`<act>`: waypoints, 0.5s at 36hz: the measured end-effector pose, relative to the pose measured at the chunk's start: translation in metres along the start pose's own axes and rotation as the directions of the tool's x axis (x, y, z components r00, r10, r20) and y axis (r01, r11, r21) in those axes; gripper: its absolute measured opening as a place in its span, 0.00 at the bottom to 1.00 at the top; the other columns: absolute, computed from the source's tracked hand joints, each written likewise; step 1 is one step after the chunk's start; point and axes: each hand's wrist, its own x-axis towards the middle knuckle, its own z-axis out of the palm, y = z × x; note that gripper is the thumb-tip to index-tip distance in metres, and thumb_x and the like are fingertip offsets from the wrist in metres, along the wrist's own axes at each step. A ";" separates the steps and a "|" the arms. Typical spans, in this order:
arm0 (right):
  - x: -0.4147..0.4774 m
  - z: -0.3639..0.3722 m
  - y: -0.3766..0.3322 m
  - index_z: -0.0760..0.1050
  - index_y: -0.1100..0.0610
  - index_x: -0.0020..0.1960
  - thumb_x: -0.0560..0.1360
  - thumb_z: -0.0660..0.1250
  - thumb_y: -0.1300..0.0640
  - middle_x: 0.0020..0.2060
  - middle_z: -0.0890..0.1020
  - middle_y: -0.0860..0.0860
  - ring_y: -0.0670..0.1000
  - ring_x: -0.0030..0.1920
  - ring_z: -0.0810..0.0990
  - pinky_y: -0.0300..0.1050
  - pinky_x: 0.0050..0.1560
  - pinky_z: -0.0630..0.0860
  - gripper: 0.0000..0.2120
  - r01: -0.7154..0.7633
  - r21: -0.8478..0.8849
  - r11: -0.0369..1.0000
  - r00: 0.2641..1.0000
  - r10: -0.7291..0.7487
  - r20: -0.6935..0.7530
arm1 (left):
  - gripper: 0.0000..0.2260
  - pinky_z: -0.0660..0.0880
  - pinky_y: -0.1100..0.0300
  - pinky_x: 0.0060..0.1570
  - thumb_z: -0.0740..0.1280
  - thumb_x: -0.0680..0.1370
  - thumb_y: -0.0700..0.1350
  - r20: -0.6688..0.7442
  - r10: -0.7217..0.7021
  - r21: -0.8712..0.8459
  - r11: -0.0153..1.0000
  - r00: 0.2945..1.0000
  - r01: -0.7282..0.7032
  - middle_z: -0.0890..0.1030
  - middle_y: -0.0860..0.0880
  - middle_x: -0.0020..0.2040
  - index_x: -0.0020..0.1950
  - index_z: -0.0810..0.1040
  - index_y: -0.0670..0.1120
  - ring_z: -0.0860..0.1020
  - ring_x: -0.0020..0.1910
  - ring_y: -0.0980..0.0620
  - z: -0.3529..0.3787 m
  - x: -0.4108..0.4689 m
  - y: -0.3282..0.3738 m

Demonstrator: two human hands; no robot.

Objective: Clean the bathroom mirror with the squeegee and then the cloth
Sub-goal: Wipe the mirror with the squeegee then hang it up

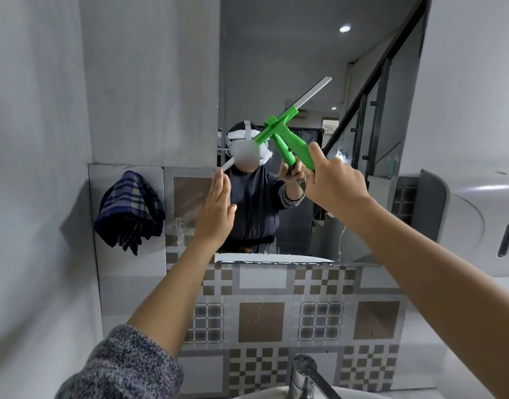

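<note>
The bathroom mirror [290, 67] fills the wall above the patterned tiles. My right hand [334, 180] grips the green handle of the squeegee [296, 142]. Its long grey blade lies slanted against the glass, from lower left up to upper right. My left hand [217, 211] is flat with fingers straight, pressed at the mirror's left edge just below the blade's lower end. A dark blue checked cloth [129, 211] hangs on the wall to the left of the mirror.
A chrome tap [308, 375] and the rim of a white basin sit at the bottom. A grey paper dispenser [460, 223] is mounted on the right wall. Brown and grey patterned tiles [262, 321] cover the wall below the mirror.
</note>
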 end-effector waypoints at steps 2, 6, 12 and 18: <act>0.001 -0.002 0.003 0.56 0.57 0.70 0.78 0.56 0.56 0.27 0.63 0.50 0.57 0.33 0.70 0.48 0.34 0.65 0.23 0.011 -0.010 1.000 1.000 -0.011 -0.004 | 0.30 0.65 0.61 0.64 0.59 0.79 0.38 0.007 -0.006 0.004 1.000 1.000 0.005 0.44 0.48 0.76 0.75 0.46 0.42 0.45 0.74 0.53 -0.001 0.000 0.001; 0.002 -0.007 0.010 0.58 0.57 0.69 0.78 0.55 0.53 0.33 0.70 0.55 0.58 0.34 0.70 0.48 0.36 0.67 0.21 0.042 -0.027 0.999 0.999 -0.043 -0.030 | 0.30 0.71 0.59 0.59 0.60 0.79 0.39 0.032 -0.032 0.021 0.999 0.999 0.031 0.43 0.49 0.76 0.75 0.46 0.43 0.49 0.75 0.49 -0.004 0.000 0.004; 0.006 -0.016 0.028 0.58 0.52 0.70 0.77 0.57 0.56 0.35 0.73 0.55 0.56 0.33 0.71 0.46 0.35 0.66 0.22 0.064 -0.112 0.992 0.998 -0.065 -0.005 | 0.32 0.70 0.53 0.64 0.61 0.78 0.38 0.037 -0.028 0.013 1.000 0.999 0.028 0.42 0.49 0.76 0.75 0.44 0.43 0.47 0.75 0.50 -0.005 0.001 0.005; 0.000 -0.021 0.065 0.58 0.49 0.70 0.78 0.57 0.54 0.42 0.81 0.56 0.56 0.35 0.75 0.46 0.38 0.71 0.22 0.108 -0.154 0.982 0.994 -0.110 -0.004 | 0.34 0.59 0.59 0.69 0.63 0.77 0.38 0.024 -0.004 0.037 0.999 1.000 0.003 0.45 0.47 0.77 0.75 0.44 0.43 0.47 0.75 0.50 -0.005 0.001 0.003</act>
